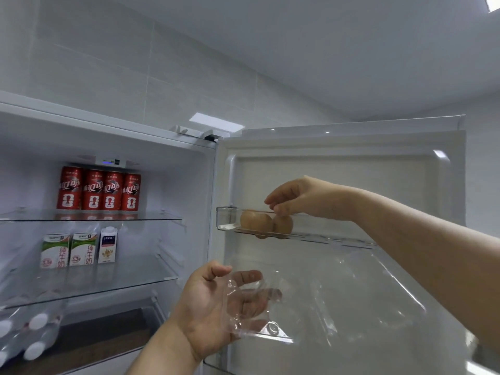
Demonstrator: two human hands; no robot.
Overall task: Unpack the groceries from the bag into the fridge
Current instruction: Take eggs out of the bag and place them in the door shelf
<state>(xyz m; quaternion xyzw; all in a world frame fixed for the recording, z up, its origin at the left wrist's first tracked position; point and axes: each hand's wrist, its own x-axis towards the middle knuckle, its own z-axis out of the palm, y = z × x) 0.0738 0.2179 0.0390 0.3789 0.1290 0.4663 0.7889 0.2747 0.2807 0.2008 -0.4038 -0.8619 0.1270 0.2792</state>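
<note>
Lighting: bright, even, cool white; ceiling panel (493,2) upper right, its glare on wall tiles (216,122). Soft focus throughout; wide-angle bending at edges.

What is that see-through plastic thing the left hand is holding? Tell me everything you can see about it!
It is a clear plastic pack, thin and shiny, with moulded bumps and hollows. It lies open and tilted, and it looks empty, though glare makes that hard to tell. The left hand holds its left edge, and the fingers show through the plastic. It is held in front of the open fridge door, below the door shelf with the brown eggs. Nothing else seems to touch it.
</note>
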